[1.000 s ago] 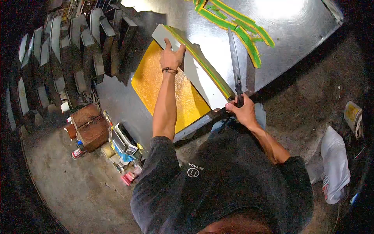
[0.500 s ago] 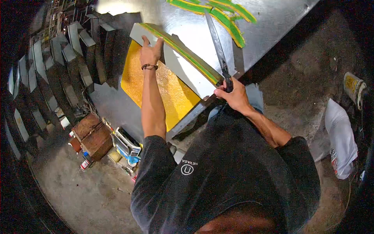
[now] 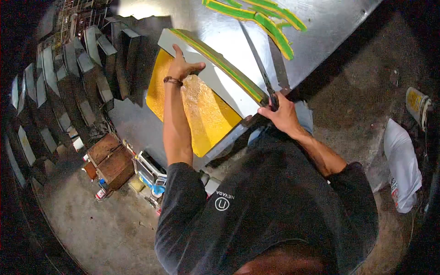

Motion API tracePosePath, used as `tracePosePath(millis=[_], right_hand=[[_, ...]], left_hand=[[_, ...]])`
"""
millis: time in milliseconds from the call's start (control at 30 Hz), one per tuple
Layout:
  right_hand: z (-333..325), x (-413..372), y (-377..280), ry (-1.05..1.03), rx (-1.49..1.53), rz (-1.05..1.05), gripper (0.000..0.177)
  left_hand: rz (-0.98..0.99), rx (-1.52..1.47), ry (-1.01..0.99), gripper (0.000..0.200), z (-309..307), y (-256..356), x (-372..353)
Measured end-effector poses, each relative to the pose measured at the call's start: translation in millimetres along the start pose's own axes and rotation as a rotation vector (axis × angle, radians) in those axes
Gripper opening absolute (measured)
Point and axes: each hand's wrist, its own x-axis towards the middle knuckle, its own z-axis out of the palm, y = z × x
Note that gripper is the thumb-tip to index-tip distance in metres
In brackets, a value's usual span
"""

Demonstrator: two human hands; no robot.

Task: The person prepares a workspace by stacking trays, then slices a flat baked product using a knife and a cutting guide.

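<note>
My right hand is wrapped round the dark handle of a long-bladed knife, its blade pointing away over the metal table. Thumb and fingers spread, my left hand rests over a pale grey flat board. This board lies across a glossy yellow slab and covers part of it. Along the board's far edge runs a narrow green-and-yellow strip, its near end close to my right hand. Several green strips with yellow edges lie beyond the knife tip.
The shiny metal table ends in a slanting edge at right. Many stacked grey metal pieces stand at left. On the floor are a brown wooden box, a weighing scale, a white sack and a bucket.
My left hand has shifted slightly back toward me along the board and its thumb has spread wider from the strip's edge. The knife stays in my right hand, with its handle slightly lower.
</note>
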Motion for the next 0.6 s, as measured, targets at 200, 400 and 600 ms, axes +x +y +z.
tracePosePath(millis=[200,400,600], right_hand=[[-0.8,21.4,-38.7,0.069,-0.269,-0.411,0.046],[51.7,100.6,-96.2,-0.122,-0.278,-0.425,0.050],[97.4,158.1,-102.2,-0.102,-0.264,-0.572,0.047]], left_hand=[[-0.006,0.022,0.061,0.148,5.4,0.6,-2.1],[0.002,0.174,0.136,0.152,4.6,6.4,-3.7],[0.019,0.257,0.181,0.156,7.8,-6.4,6.9]])
